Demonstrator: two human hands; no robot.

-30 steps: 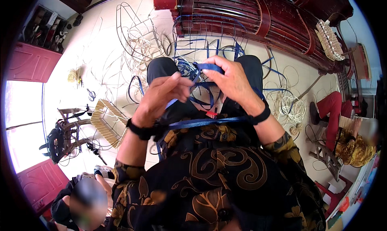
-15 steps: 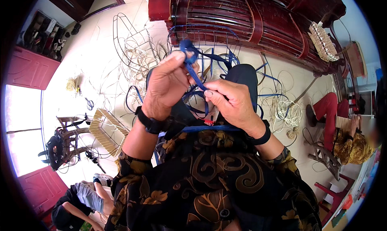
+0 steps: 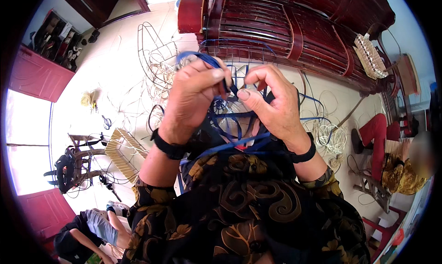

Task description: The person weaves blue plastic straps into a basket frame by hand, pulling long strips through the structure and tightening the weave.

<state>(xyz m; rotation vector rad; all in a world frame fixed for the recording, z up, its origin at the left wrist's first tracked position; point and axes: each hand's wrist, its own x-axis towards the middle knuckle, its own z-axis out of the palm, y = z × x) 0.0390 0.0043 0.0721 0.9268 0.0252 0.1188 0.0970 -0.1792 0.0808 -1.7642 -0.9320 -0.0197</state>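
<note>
The bare left hand (image 3: 191,98) pinched a flat, blue, plastic-looking strap (image 3: 202,57); the bare right hand (image 3: 278,106) had parted fingers beside it; probably light and pliable, it suited pinching between the hands.

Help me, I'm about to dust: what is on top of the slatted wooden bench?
A pale woven basket sits toward the right end of the slatted wooden bench. Whatever is directly beneath the basket is covered.

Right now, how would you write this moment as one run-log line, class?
left hand: holds blue strap | right hand: thumb and forefinger apart, near strap | at left: scissors, yellow basket | ahead: red bench
</note>
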